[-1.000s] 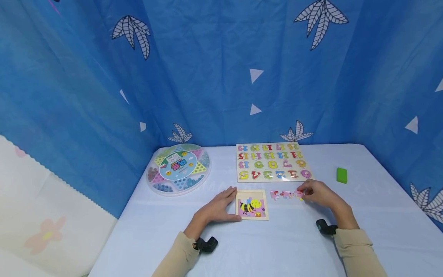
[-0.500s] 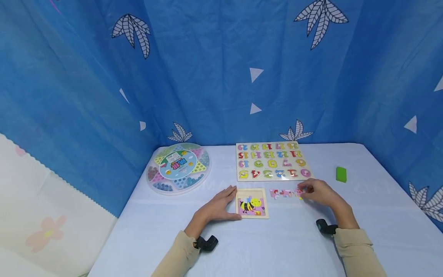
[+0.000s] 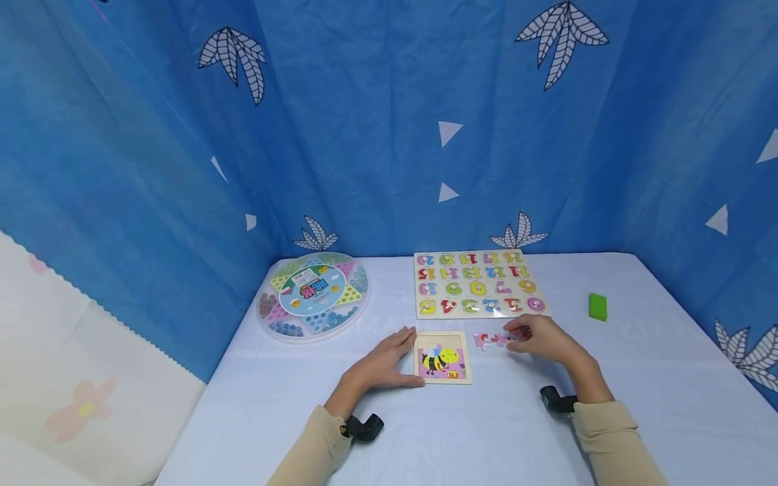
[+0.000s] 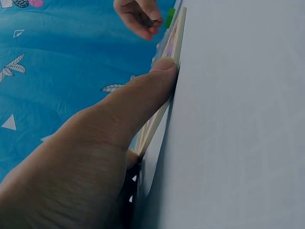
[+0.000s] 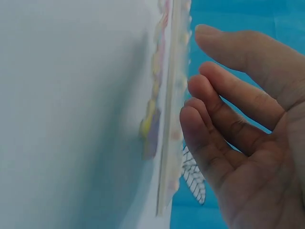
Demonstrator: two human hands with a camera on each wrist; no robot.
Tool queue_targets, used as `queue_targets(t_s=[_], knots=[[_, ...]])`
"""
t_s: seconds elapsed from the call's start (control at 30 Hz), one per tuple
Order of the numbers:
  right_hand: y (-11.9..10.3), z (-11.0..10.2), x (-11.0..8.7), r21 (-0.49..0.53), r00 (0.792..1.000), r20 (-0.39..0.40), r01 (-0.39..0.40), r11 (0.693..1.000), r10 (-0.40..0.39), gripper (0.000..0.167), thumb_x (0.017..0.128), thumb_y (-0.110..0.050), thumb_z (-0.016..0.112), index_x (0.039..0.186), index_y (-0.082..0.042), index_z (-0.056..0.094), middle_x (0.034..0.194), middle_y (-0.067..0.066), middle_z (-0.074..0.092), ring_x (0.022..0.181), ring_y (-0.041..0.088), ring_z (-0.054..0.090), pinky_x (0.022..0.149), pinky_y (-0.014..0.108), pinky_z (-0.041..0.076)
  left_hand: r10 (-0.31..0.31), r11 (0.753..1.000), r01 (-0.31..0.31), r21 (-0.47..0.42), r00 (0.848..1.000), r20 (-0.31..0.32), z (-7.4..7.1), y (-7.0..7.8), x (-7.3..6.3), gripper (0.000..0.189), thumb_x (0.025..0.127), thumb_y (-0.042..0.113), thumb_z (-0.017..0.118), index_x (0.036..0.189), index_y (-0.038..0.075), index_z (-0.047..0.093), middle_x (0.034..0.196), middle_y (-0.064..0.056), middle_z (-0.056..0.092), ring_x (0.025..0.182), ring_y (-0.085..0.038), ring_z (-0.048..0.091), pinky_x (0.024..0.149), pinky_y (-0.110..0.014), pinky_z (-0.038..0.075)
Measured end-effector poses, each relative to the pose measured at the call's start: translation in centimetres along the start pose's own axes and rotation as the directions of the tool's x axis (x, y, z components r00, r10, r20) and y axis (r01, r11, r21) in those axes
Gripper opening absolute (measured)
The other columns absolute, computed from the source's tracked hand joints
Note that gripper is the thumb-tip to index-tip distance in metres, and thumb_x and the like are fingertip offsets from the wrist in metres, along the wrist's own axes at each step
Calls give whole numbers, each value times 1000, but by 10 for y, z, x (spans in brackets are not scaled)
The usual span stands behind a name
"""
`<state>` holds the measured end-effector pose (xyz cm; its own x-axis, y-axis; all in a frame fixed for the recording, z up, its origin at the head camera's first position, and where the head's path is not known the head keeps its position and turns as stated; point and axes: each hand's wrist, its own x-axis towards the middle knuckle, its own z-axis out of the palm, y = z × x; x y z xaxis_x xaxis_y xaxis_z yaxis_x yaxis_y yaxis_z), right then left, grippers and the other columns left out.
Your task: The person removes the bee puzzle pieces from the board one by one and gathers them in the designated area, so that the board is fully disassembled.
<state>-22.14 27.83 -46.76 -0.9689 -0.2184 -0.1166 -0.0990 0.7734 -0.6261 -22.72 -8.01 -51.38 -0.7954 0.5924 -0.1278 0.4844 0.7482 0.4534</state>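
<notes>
My left hand (image 3: 389,361) rests at the left side of a small wooden puzzle tray (image 3: 470,361) with a bee picture (image 3: 440,361). Its straight thumb lies along the near edge, seen close in the left wrist view, and its fingertips touch the far left corner. Bare wood shows along the tray's far strip. My right hand (image 3: 541,337) hovers over a row of pink puzzle pieces (image 3: 484,342) right of the tray, hiding the row's right end. In the right wrist view a gap shows between thumb and loosely bent fingers (image 5: 193,126), with nothing in it.
A wooden number puzzle board (image 3: 477,295) lies just beyond the pieces. At the back left sits a round Chinese checkers set (image 3: 313,297); a green block (image 3: 598,307) lies at the right. Blue curtain (image 3: 389,135) hangs behind the white-covered table (image 3: 462,439).
My right hand has moved left along the row of puzzle pieces and now covers the end it stood beside. The left hand and the bee tray have stayed in place.
</notes>
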Motion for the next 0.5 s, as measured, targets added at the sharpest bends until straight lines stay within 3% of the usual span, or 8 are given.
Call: queue_targets(t_s=[0.3, 0.5], knots=[[-30, 10, 7, -27, 1000, -1, 28, 999, -28, 40, 77, -20, 82, 113, -5, 70, 94, 4, 65, 86, 19, 53, 72, 26, 51, -2, 1000, 2, -1, 1000, 3, 0, 0, 0, 106, 78, 71, 64, 157, 17, 18, 165, 1, 14, 153, -19, 13, 122, -44, 24], [-51, 23, 15, -9, 996, 31, 82, 997, -82, 37, 77, -17, 82, 110, -5, 71, 89, 3, 64, 80, 17, 53, 66, 24, 51, 3, 1000, -3, -14, 1000, 6, -1, 1, -1, 106, 78, 70, 64, 157, 16, 18, 165, 0, 14, 153, -19, 13, 122, -45, 23]])
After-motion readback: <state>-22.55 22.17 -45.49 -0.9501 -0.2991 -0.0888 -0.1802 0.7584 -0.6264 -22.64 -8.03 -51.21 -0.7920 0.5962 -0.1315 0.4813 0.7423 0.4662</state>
